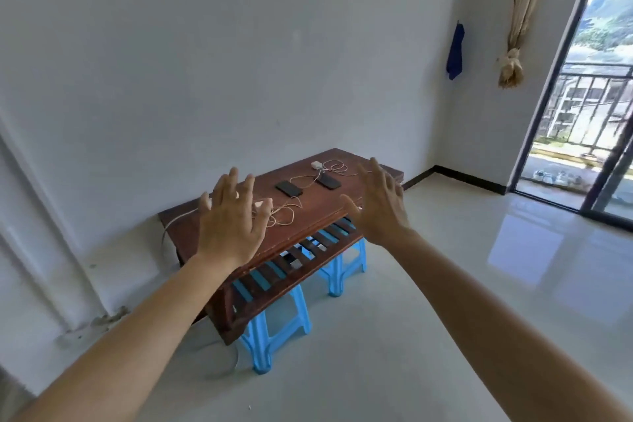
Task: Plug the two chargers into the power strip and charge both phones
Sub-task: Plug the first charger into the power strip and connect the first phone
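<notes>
1. Nearest, two bare forearms reach forward; the left hand [229, 216] and right hand [378, 205] hover with fingers spread wide, holding nothing.
2. Beyond them, two dark flat phones [289, 188] [329, 181] lie on a reddish-brown wooden table [308, 221] among loose pale charger cables [286, 214].
3. A small white charger block [317, 165] sits at the far edge.
4. The power strip is hidden, probably behind the left hand.
5. Risk: tangled cables could snag and drag a phone off.
</notes>
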A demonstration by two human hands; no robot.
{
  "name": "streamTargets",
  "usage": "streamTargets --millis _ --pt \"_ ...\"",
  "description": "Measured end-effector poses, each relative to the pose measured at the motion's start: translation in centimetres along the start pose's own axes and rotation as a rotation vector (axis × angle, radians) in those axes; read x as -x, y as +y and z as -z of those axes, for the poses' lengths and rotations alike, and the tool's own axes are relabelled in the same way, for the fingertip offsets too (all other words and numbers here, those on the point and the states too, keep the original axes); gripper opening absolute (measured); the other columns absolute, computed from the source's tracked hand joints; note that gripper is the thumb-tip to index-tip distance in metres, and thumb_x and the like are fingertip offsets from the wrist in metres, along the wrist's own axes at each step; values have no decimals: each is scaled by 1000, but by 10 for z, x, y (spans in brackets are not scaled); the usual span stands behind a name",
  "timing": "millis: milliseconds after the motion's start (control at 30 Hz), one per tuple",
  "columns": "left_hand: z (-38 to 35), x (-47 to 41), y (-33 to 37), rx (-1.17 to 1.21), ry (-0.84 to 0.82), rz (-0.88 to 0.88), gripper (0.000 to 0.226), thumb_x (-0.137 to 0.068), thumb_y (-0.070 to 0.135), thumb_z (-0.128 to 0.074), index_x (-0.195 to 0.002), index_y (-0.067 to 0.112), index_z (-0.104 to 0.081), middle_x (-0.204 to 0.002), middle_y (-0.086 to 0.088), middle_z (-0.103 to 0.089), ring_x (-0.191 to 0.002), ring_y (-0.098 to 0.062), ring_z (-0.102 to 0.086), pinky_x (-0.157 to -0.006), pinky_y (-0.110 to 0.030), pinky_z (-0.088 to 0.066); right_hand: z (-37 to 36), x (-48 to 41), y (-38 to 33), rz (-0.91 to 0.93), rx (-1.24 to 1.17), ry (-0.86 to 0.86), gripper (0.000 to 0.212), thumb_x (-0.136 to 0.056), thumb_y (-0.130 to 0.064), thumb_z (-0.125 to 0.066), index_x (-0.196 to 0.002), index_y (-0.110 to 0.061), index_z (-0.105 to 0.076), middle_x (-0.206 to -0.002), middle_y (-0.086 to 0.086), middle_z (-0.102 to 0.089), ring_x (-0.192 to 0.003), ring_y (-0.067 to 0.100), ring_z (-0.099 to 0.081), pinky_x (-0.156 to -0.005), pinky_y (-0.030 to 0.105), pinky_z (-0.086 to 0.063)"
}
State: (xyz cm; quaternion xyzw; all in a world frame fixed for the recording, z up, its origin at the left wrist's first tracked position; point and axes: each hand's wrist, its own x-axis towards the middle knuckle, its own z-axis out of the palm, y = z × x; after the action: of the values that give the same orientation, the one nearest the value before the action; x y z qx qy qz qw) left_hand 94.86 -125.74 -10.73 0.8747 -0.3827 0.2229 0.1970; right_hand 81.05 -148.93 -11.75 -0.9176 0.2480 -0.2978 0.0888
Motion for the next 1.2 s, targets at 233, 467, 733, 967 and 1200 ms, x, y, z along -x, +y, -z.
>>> streamTargets --millis 233,467,733,967,1200 --pt "-94 -132 -87 -43 2 71 74 -99 61 -17 -152 14 -35 -164 -18 -27 -151 -35 -24 -117 -63 -21 -122 -155 9 92 81 -159 74 -97 -52 -50 -158 -21 -20 -167 13 -15 -150 33 -23 -119 54 -25" --pt "-191 -246 -145 -55 -124 184 75 -98 62 -14 -152 14 -36 -164 -18 -28 -150 -36 -26 -117 -63 -25 -213 -282 44 75 93 -247 73 -99 -54 -45 -158 -21 -19 -168 10 -16 -150 32 -27 -116 51 -31" --pt "-343 -299 -199 -199 -376 309 77 -97 62 -9 -152 14 -34 -165 -16 -26 -150 -33 -26 -116 -56 -27 -382 -385 88 35 -52 -461 72 -98 -49 -50 -157 -19 -22 -162 13 -30 -144 35 -37 -110 52 -38" --pt "-426 -331 -246 -261 -575 526 68 -102 57 -19 -156 18 -26 -168 -13 -18 -154 -28 -17 -121 -53 -25 -509 -464 79 166 -183 -694 71 -99 -45 -51 -158 -17 -23 -158 9 -39 -140 30 -43 -106 47 -45" --pt "-469 -318 -277 -237 -740 669 65 -103 56 -21 -157 20 -23 -169 -11 -14 -154 -27 -16 -121 -50 -25 -592 -475 45 233 -250 -867 62 -100 -45 -48 -153 -17 -31 -136 12 -53 -116 33 -62 -85 42 -52"
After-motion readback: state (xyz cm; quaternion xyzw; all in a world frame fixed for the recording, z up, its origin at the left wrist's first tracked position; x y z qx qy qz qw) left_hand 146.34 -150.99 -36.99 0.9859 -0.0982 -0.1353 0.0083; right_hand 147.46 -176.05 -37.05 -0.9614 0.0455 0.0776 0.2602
